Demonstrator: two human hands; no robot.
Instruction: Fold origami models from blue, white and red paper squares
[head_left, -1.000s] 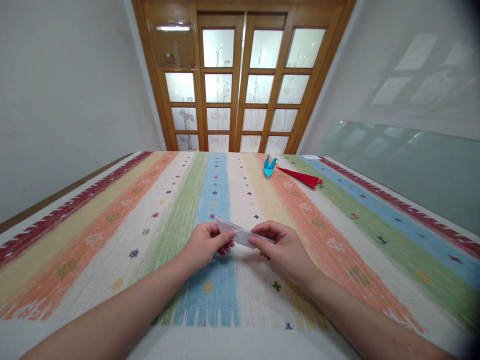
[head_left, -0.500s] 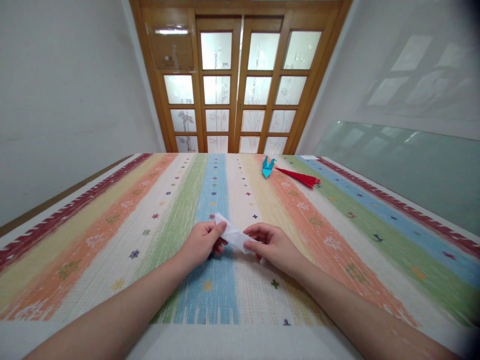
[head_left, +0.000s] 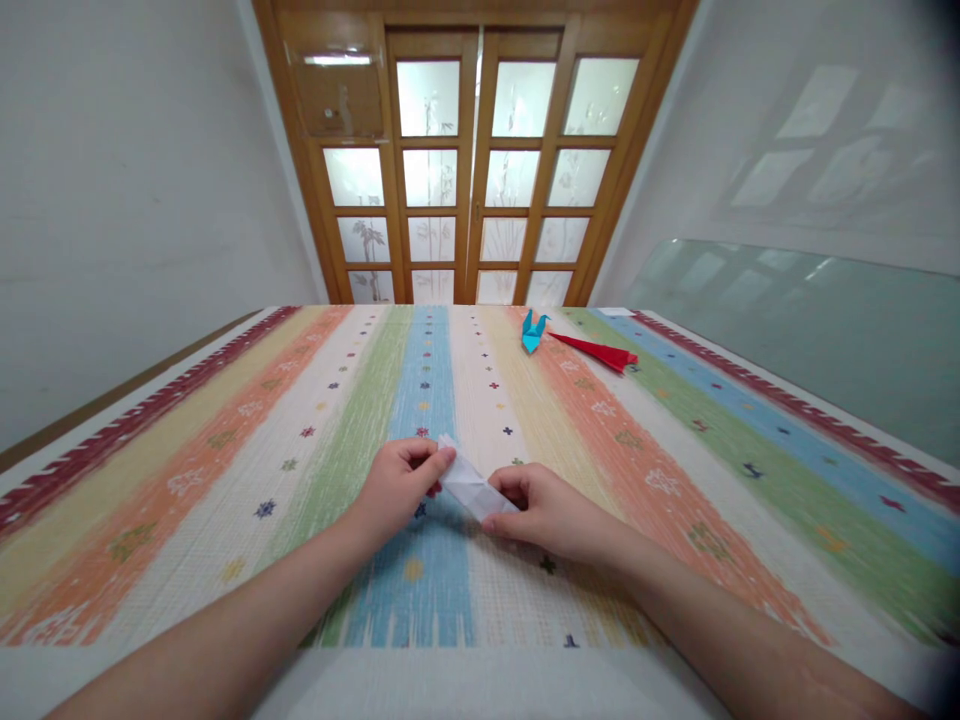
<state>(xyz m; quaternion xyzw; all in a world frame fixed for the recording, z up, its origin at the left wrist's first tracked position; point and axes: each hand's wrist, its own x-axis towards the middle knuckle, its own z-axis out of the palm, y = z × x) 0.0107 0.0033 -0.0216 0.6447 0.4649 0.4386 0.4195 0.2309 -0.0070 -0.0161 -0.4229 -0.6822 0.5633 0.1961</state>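
A folded piece of white paper (head_left: 471,487) is held between my two hands, just above the striped tablecloth. My left hand (head_left: 405,485) pinches its upper left end between thumb and fingers. At the lower right end, my right hand (head_left: 536,510) grips the paper with the thumb on top and curled fingers behind. The paper slants down to the right, with crease lines on its face. Parts of both ends are hidden by the fingers.
Toward the far side of the table lie a blue origami crane (head_left: 533,332) and a red folded paper piece (head_left: 596,352). A striped tablecloth (head_left: 300,540) covers the table. Wooden doors with glass panes (head_left: 430,98) stand beyond, and a glass panel (head_left: 795,330) leans at the right wall.
The white paper has turned to slant more steeply, and more of its face shows. My right hand has moved slightly down toward me. My left hand keeps its pinch on the other end.
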